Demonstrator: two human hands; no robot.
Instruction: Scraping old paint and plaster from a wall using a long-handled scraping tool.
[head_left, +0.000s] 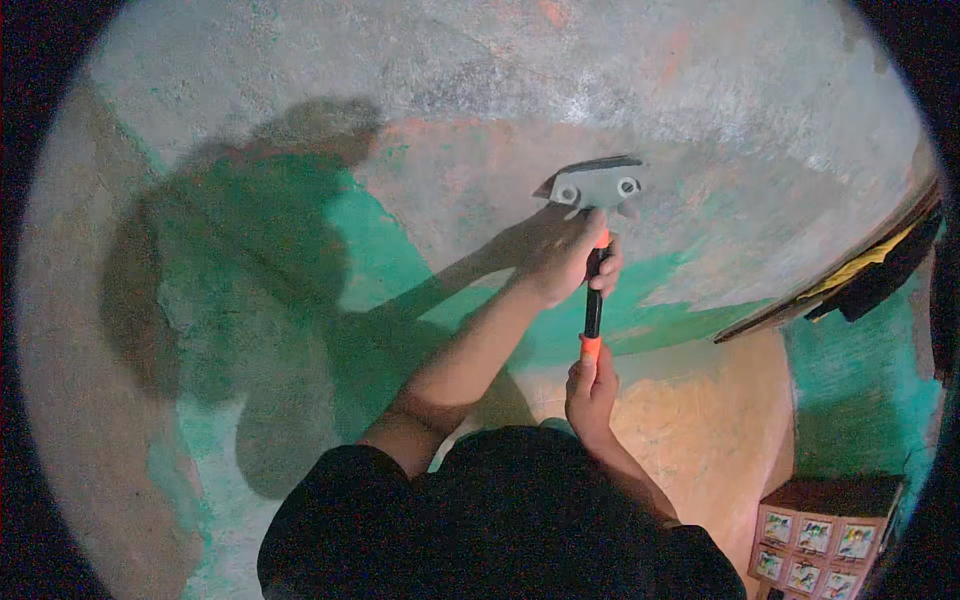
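A long-handled scraper (593, 310) with a black shaft, orange bands and a wide grey metal head is in both my hands. Its dark blade edge rests on or very close to the wall (480, 160), where grey patches meet green paint. My left hand (565, 262) is wrapped round the upper shaft just under the head, with the thumb pointing up toward it. Lower down, my right hand (592, 390) grips the orange end of the handle. The palm sides of both hands are hidden.
A small cabinet (818, 540) with several pictured drawer fronts stands at the lower right. Dark and yellow cloth (860, 270) hangs near a bent dark edge at the right. My shadow falls across the green wall on the left.
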